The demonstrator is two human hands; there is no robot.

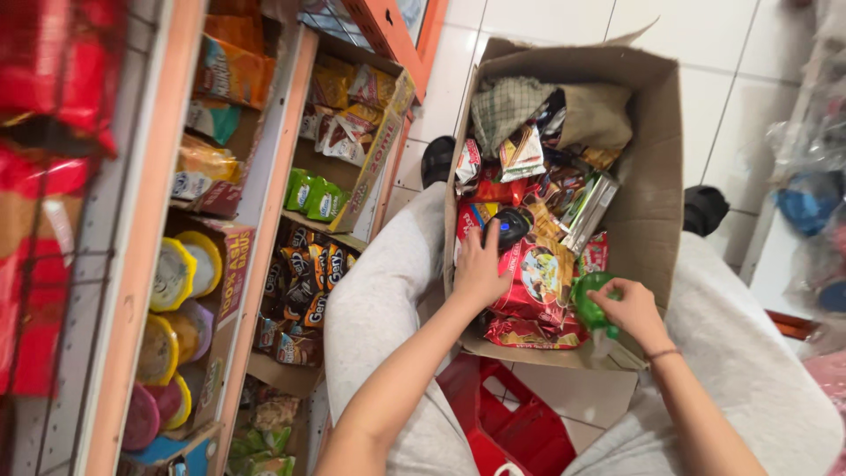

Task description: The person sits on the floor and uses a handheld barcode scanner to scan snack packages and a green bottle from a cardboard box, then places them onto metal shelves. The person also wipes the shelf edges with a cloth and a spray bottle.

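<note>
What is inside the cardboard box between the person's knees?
The cardboard box holds mixed snack packets, mostly red ones, plus a checked cloth. The left hand rests on them; lower layers are covered.

Snack packets [539, 280] in box [656, 176], shelves [264, 220] left

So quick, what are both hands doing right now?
Left hand: open, resting on snack packets in the cardboard box.
Right hand: closed on a green thing.

Orange-framed wire shelf [264, 189] holds snack packets and round yellow-lidded cups [181, 273]. Red plastic stool [511, 423] sits on white tiled floor [538, 22].
</note>
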